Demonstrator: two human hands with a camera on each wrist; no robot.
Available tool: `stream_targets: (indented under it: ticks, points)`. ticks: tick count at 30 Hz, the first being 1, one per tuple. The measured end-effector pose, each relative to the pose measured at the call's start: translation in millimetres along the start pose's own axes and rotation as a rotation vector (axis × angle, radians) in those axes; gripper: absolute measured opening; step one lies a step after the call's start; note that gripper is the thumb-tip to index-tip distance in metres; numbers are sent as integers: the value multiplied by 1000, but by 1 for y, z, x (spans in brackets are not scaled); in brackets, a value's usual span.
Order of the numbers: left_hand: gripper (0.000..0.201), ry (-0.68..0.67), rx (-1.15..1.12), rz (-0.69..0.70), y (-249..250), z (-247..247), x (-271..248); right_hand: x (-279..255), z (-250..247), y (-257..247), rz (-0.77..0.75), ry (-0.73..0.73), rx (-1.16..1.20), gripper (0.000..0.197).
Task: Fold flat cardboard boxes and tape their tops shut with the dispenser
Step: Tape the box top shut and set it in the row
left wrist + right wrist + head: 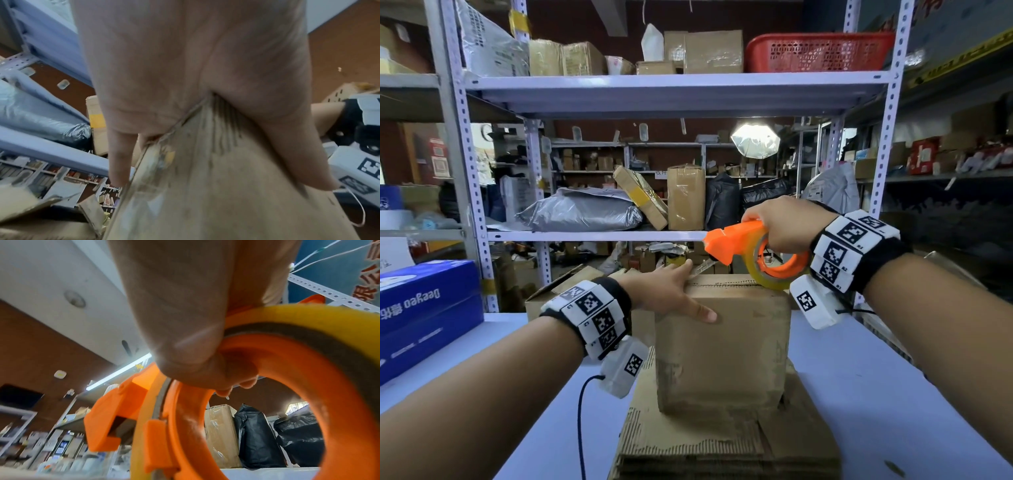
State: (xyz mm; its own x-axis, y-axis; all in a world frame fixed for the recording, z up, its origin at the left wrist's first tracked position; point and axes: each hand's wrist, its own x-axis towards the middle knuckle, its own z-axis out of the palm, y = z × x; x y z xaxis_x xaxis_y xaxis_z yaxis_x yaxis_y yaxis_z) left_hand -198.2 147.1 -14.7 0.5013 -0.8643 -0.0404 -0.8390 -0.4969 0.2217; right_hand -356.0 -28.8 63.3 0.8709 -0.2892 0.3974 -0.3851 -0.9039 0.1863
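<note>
A folded brown cardboard box stands upright on a stack of flat cardboard on the table. My left hand lies over the box's top left corner with straight fingers on the top flaps and the thumb down the front face; the left wrist view shows the palm pressed on that cardboard edge. My right hand grips the orange tape dispenser, whose yellowish tape roll touches the top of the box at the right. The right wrist view has my fingers curled round the dispenser's orange ring.
A blue box sits on the table at the left. Another open carton stands behind my left wrist. Metal shelving packed with parcels and a red basket rises right behind the table.
</note>
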Motion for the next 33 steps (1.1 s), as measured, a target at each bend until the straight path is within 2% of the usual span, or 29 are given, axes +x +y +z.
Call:
stream_targets:
  ticks: [4, 9, 11, 19, 25, 30, 33]
  points:
    - [132, -21, 52, 2, 1, -2, 1, -3, -4, 0, -6, -30, -40, 48]
    - [116, -35, 158, 1, 6, -6, 4, -4, -6, -7, -53, -43, -297, 49]
    - [112, -50, 182, -8, 8, -9, 5, -4, -8, -7, -60, -74, -327, 50]
    - [121, -77, 209, -8, 8, -11, 6, -3, -12, -7, -77, -144, -441, 42]
    - [120, -94, 238, 2, 9, -11, 4, 0, -15, -8, -118, -185, -476, 28]
    - [123, -111, 233, -1, 9, -14, 7, -5, -14, 1, -110, -177, -426, 33]
    - [117, -131, 152, -65, -9, -16, 8, -22, -15, 30, -85, -233, -481, 17]
